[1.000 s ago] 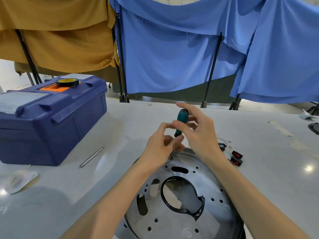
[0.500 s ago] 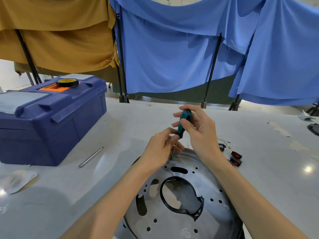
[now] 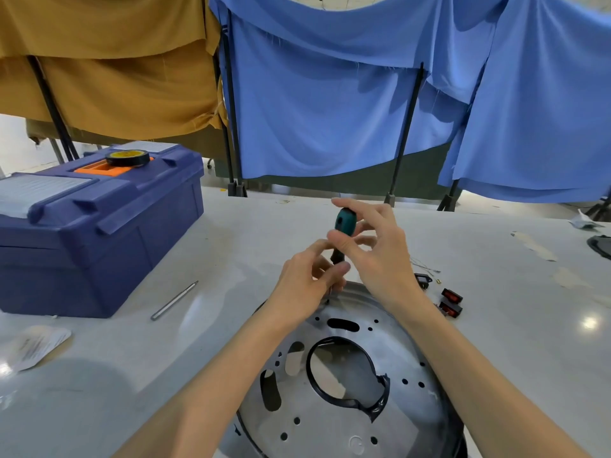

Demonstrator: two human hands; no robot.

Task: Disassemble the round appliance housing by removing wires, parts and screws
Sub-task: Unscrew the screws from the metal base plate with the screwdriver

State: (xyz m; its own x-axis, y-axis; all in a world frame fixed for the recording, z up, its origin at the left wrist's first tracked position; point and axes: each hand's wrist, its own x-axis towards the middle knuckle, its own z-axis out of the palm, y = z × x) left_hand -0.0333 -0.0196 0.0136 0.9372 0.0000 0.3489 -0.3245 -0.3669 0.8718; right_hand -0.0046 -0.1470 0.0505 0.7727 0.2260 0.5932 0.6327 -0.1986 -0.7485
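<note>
Screwdriver [image 3: 344,223] stands straighter; right hand [image 3: 380,256] and left hand [image 3: 305,284] still pinch it.

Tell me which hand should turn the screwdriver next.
Right. The right hand grips the screwdriver by its teal handle, while the left hand pinches low at the shaft, steadying the tip on the housing near its far rim.

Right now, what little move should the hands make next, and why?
Probably twist the screwdriver with the right hand: its tip sits on the far rim of the round housing, and the left hand pinches the shaft steady.
</note>
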